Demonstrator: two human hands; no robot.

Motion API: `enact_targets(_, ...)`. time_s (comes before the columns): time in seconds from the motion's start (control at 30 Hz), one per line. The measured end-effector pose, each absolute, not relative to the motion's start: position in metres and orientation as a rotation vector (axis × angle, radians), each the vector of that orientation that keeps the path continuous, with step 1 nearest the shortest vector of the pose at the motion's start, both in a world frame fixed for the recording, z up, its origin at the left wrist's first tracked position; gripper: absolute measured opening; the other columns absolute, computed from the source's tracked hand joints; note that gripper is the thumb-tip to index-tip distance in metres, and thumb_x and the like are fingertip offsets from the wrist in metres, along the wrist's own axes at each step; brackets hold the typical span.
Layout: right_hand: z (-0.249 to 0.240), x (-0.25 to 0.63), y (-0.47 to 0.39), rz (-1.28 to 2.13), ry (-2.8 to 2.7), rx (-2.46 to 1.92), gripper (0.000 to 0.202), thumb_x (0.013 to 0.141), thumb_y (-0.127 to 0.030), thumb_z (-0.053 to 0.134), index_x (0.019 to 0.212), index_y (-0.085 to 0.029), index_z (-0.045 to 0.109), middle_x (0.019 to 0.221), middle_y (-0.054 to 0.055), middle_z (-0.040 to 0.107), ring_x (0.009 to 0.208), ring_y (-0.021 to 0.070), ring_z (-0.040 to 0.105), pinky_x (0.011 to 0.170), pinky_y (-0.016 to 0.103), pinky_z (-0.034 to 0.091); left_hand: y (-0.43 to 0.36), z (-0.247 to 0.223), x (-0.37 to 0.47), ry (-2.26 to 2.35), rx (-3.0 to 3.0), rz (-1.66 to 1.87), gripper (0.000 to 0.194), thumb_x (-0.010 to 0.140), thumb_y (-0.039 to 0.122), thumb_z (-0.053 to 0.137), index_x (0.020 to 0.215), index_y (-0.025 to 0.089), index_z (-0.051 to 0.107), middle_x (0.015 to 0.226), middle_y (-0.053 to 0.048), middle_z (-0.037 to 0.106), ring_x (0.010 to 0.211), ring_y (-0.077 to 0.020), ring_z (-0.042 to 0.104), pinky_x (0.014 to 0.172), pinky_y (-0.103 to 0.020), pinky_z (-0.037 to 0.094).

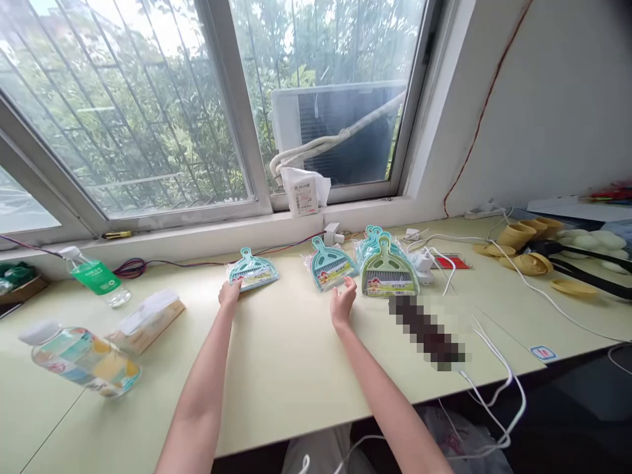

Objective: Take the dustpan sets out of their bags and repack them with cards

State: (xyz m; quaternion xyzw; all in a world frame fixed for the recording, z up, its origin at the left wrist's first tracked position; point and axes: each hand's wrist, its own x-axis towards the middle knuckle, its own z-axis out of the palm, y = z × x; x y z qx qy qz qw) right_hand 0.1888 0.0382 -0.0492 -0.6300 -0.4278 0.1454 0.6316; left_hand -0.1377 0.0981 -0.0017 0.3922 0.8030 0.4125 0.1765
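Note:
On the pale yellow table (281,368), my left hand (230,293) grips the lower left edge of a wrapped teal dustpan-and-brush set (253,271). My right hand (343,303) is at the lower edge of a second teal set (332,264), its fingers curled and partly spread, with nothing visible in them; whether it touches the wrapper is unclear. Right of it lies a green dustpan set (390,273) with a grey brush, in front of a pile of teal sets (372,240).
Two bottles (96,276) (86,359) and a tissue pack (148,319) are at the left. White cables (533,289), a charger (423,262) and yellow items (530,263) lie at the right. A white packet (305,194) stands on the windowsill. A blurred patch covers something on the table.

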Motion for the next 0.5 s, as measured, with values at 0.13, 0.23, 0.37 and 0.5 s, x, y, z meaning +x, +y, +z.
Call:
enact_targets(0.13, -0.055, 0.188, 0.046, 0.376, -1.176, -1.512, 0.046, 0.077, -0.015, 0.041, 0.122, -0.014, 0.048, 0.128, 0.013, 0.055, 0.118, 0.0257, 0.048, 0.101, 0.041, 0.037, 0.114, 0.012, -0.126, 2.482, 1.103, 1.123, 0.043, 0.072, 0.029, 0.059, 0.108, 0.006, 0.056, 0.131, -0.031, 0.044, 0.131, -0.0441, 0.028, 0.099, -0.061, 0.026)
enact_targets(0.23, -0.057, 0.181, 0.046, 0.331, -1.479, -1.543, 0.045, 0.075, -0.009, 0.043, 0.117, -0.018, 0.058, 0.135, 0.008, 0.052, 0.127, 0.0236, 0.042, 0.107, 0.038, 0.031, 0.115, 0.014, -0.099, 2.655, 1.334, 1.233, 0.058, 0.076, 0.02, 0.052, 0.131, 0.006, 0.039, 0.149, -0.027, 0.02, 0.139, -0.0375, 0.011, 0.104, -0.058, 0.016)
enact_targets(0.37, -0.059, 0.172, 0.042, 0.259, -1.682, -1.613, 0.055, 0.074, -0.006, 0.047, 0.127, -0.018, 0.054, 0.141, 0.006, 0.047, 0.133, 0.0253, 0.037, 0.11, 0.04, 0.027, 0.107, 0.006, -0.036, 2.305, 2.009, 1.213, 0.038, 0.084, 0.021, 0.042, 0.12, 0.016, 0.054, 0.14, -0.017, 0.04, 0.136, -0.0312, 0.026, 0.106, -0.05, 0.019)
enact_targets(0.5, -0.06, 0.171, 0.04, 0.161, -1.693, -1.585, 0.051, 0.075, -0.006, 0.048, 0.124, -0.019, 0.056, 0.135, 0.009, 0.053, 0.128, 0.0273, 0.044, 0.105, 0.044, 0.034, 0.098, -0.009, 0.032, 1.668, 1.829, 0.935, 0.028, 0.083, 0.043, 0.049, 0.072, 0.02, 0.061, 0.09, -0.013, 0.066, 0.101, -0.0305, 0.058, 0.091, -0.041, 0.039)
